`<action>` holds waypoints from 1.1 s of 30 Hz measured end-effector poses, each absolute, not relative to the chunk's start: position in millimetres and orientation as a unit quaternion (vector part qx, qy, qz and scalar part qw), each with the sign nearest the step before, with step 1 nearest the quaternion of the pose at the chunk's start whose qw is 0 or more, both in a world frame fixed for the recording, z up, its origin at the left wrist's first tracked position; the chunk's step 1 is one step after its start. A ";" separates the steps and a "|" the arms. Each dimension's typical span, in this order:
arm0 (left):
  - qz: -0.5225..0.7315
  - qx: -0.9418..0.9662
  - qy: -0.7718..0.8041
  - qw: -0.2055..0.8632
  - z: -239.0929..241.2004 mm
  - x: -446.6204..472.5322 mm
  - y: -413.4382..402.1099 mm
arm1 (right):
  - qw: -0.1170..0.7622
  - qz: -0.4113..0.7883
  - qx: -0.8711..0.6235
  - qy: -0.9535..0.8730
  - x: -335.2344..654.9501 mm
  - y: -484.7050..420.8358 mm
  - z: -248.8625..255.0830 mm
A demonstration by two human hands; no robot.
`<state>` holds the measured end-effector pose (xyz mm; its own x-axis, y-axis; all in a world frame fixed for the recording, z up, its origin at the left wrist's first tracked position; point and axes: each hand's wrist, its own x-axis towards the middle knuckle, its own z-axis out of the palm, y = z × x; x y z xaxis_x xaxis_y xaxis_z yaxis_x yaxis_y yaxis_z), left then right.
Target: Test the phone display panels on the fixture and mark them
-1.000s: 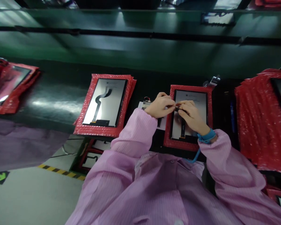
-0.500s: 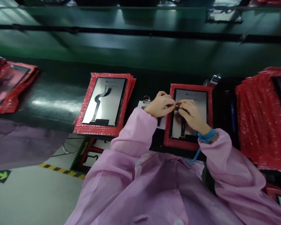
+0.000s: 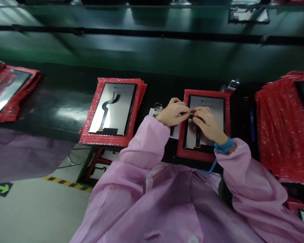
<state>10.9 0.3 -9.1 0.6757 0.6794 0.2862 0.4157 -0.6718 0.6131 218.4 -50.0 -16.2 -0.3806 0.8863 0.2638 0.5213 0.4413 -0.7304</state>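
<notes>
A display panel (image 3: 219, 114) lies back side up on red bubble wrap (image 3: 227, 116), with a black flex cable (image 3: 198, 138) rising from its lower edge. My right hand (image 3: 207, 123), a blue wrist strap (image 3: 225, 145) at its wrist, pinches the cable's upper end. Fingertip to fingertip with it, my left hand (image 3: 174, 113) is closed in a pinch at the same spot. What the left fingers hold is too small and hidden to tell. Under the left wrist, a white item with a small circuit part (image 3: 157, 109) is mostly covered.
To the left, another panel (image 3: 121, 108) with a curled flex cable rests on red bubble wrap. A tall pile of red bubble wrap (image 3: 283, 135) stands at the right, beside a blue pen-like object (image 3: 252, 125). A co-worker's sleeve (image 3: 22, 153) reaches in at far left.
Both hands stay at the cable end with hardly any movement. At the far left, the reflection on the panel there has changed.
</notes>
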 end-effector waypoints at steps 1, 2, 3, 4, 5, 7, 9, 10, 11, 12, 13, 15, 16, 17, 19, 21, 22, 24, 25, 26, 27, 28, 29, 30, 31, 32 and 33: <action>0.258 0.878 0.311 0.258 -9.4 10.9 0.2 | 0.328 0.278 -0.450 -0.783 218.4 -50.1 -16.3; 0.261 0.877 0.309 0.258 -9.7 11.0 0.0 | 0.328 0.278 -0.450 -0.783 218.3 -50.2 -16.3; 0.265 0.877 0.308 0.257 -9.9 11.1 -0.2 | 0.329 0.278 -0.449 -0.783 218.3 -50.3 -16.2; 0.268 0.876 0.306 0.257 -10.0 11.1 -0.5 | 0.329 0.279 -0.449 -0.783 218.2 -50.3 -16.2; 0.269 0.876 0.306 0.258 -9.9 11.2 -0.7 | 0.330 0.280 -0.448 -0.782 218.0 -50.3 -16.2; 0.265 0.877 0.307 0.257 -9.5 11.3 -1.2 | 0.331 0.283 -0.447 -0.781 217.7 -50.2 -16.4; 0.258 0.879 0.311 0.254 -9.0 11.4 -1.6 | 0.331 0.285 -0.446 -0.781 217.4 -50.1 -16.5; 0.256 0.880 0.312 0.250 -9.0 11.4 -1.7 | 0.331 0.286 -0.445 -0.781 217.3 -50.1 -16.6; 0.256 0.881 0.314 0.246 -9.1 11.4 -1.7 | 0.331 0.288 -0.444 -0.781 217.2 -50.2 -16.7; 0.256 0.881 0.314 0.242 -9.4 11.4 -1.7 | 0.330 0.289 -0.443 -0.782 217.2 -50.2 -16.8; 0.257 0.882 0.314 0.239 -9.8 11.4 -1.6 | 0.327 0.291 -0.441 -0.783 217.2 -50.3 -16.8; 0.257 0.885 0.311 0.234 -10.8 11.5 -1.4 | 0.322 0.293 -0.441 -0.785 217.3 -50.4 -16.8; 0.257 0.886 0.309 0.233 -11.2 11.5 -1.4 | 0.320 0.293 -0.442 -0.786 217.3 -50.3 -16.8; 0.257 0.887 0.306 0.233 -11.5 11.5 -1.3 | 0.318 0.293 -0.442 -0.786 217.4 -50.3 -16.8; 0.259 0.888 0.302 0.233 -11.7 11.6 -1.3 | 0.318 0.294 -0.443 -0.785 217.5 -50.0 -16.9; 0.259 0.887 0.300 0.235 -11.3 11.5 -1.5 | 0.316 0.299 -0.442 -0.785 217.6 -49.8 -17.0; 0.258 0.887 0.300 0.237 -10.9 11.5 -1.6 | 0.315 0.301 -0.441 -0.785 217.7 -49.6 -17.2; 0.252 0.887 0.302 0.240 -10.1 11.3 -1.8 | 0.312 0.303 -0.440 -0.785 218.1 -49.2 -17.7; 0.248 0.888 0.303 0.242 -9.8 11.3 -1.8 | 0.310 0.303 -0.440 -0.787 218.4 -49.0 -18.0; 0.243 0.889 0.303 0.243 -9.7 11.2 -1.7 | 0.307 0.302 -0.439 -0.789 218.9 -48.8 -18.4; 0.240 0.889 0.303 0.245 -9.8 11.1 -1.6 | 0.303 0.301 -0.438 -0.791 219.5 -48.5 -18.7; 0.238 0.890 0.302 0.247 -10.1 11.0 -1.4 | 0.299 0.301 -0.437 -0.793 220.2 -48.3 -18.8; 0.239 0.889 0.301 0.250 -10.5 10.9 -1.2 | 0.295 0.302 -0.437 -0.795 221.0 -48.1 -18.8; 0.241 0.888 0.300 0.253 -10.9 10.7 -1.1 | 0.289 0.304 -0.437 -0.796 221.8 -47.9 -18.6; 0.243 0.886 0.300 0.257 -11.3 10.6 -0.9 | 0.284 0.307 -0.437 -0.796 222.5 -47.8 -18.3; 0.245 0.885 0.299 0.261 -11.4 10.4 -0.9 | 0.279 0.310 -0.438 -0.796 223.1 -47.7 -17.9; 0.246 0.884 0.299 0.264 -11.4 10.3 -0.9 | 0.275 0.312 -0.439 -0.796 223.7 -47.6 -17.4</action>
